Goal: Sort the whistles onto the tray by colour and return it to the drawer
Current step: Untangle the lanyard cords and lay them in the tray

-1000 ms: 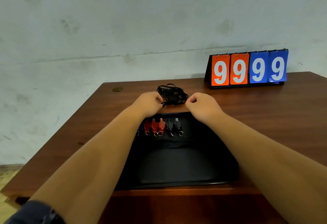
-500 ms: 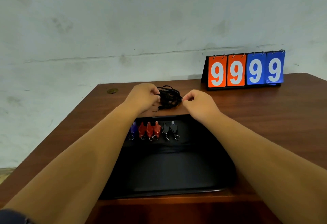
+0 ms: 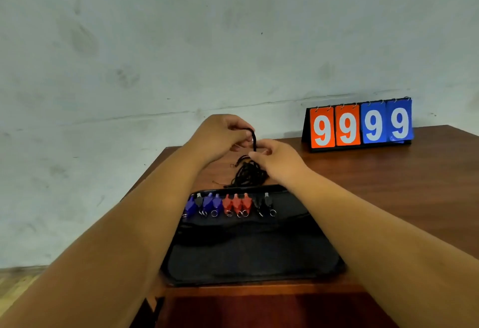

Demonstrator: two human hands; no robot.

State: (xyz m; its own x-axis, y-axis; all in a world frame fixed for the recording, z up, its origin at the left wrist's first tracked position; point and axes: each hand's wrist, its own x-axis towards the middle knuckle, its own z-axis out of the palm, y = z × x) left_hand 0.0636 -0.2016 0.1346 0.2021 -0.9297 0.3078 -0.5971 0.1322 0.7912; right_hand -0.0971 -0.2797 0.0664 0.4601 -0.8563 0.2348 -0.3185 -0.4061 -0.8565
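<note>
A black tray (image 3: 248,263) lies on the wooden table near its front edge. Along the tray's far side stands a row of whistles: blue whistles (image 3: 207,204) on the left with one dark whistle (image 3: 199,202) among them, three red whistles (image 3: 237,204) in the middle, and two black whistles (image 3: 263,204) on the right. Beyond the tray lies a tangle of black lanyard cords (image 3: 248,174). My left hand (image 3: 223,136) pinches one cord and lifts it above the table. My right hand (image 3: 274,159) grips the same cords just below.
A flip scoreboard (image 3: 359,124) showing 9999 in orange and blue stands at the table's back right. A grey wall rises behind the table (image 3: 388,185). The table's left edge drops to the floor at bottom left.
Both hands have risen from the table with a cord from the tangle, the left now higher. The view has tilted up, and more blue whistles show at the left of the row.
</note>
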